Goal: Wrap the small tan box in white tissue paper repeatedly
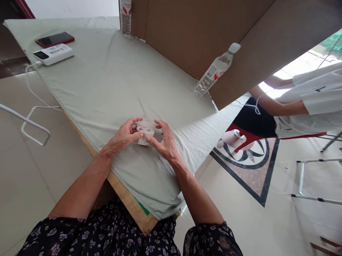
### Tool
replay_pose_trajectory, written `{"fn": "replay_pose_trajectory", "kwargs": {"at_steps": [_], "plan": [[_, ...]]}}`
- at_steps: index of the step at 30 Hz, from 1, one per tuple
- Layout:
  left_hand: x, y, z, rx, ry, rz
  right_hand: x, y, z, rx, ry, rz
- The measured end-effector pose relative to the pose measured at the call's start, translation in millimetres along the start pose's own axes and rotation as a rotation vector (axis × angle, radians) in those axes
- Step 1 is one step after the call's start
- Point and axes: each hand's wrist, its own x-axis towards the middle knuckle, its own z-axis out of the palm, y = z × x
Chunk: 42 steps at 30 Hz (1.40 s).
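Observation:
Close to the near edge of the cloth-covered table (122, 81), a small pale packet (145, 135) is between my two hands. It looks whitish, with a looped cord-like part on top and what seems to be clear plastic around it; its exact kind I cannot make out. My left hand (128, 133) grips it from the left, thumb across its front. From the right, my right hand (165, 141) presses its thumb on the packet's front, with the index finger raised and curved beyond it. Something whitish and see-through (165, 165) lies beneath my right wrist.
A water bottle (216, 70) leans beside a large cardboard panel (183, 32); another bottle (126, 14) stands farther back. At the far left are a phone (56, 39) and a white power bank (54, 54) with a cable. A person in a white shirt (324, 97) sits at right.

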Motion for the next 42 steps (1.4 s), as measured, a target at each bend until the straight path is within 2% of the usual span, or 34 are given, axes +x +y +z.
{"fn": "replay_pose_trajectory", "kwargs": {"at_steps": [2, 5, 10, 15, 20, 23, 26, 29, 33, 39, 42], "plan": [[0, 1, 1.4, -0.014, 0.012, -0.009, -3, -1, -4, -0.059, 0.026, -0.080], [-2, 2, 3.2, -0.017, 0.026, -0.013, -3, 0, -6, -0.105, -0.044, -0.115], [-3, -2, 4.7, 0.026, 0.040, 0.012, 0, 7, 1, -0.123, -0.096, -0.067], [0, -10, 6.4, 0.060, 0.028, 0.061, 0, 7, 1, -0.019, -0.099, -0.040], [2, -14, 7.4, 0.051, 0.024, 0.085, 8, 11, -4, 0.252, -0.037, 0.140], [1, -14, 7.6, 0.072, 0.025, 0.099, 15, 11, -4, 0.308, -0.080, 0.213], [0, -15, 6.7, 0.152, 0.057, 0.145, 16, 8, -2, 0.292, -0.141, 0.190], [-1, -17, 5.1, 0.258, 0.104, 0.179, 13, 5, 2, 0.235, -0.149, 0.173], [0, -19, 3.5, 0.281, 0.108, 0.177, 12, 6, 4, 0.230, -0.173, 0.169], [2, -18, 2.2, 0.274, 0.077, 0.167, 30, 8, -1, 0.238, -0.056, 0.164], [2, -18, 1.9, 0.255, 0.069, 0.176, 44, 5, 0, 0.279, -0.090, 0.178]]}}
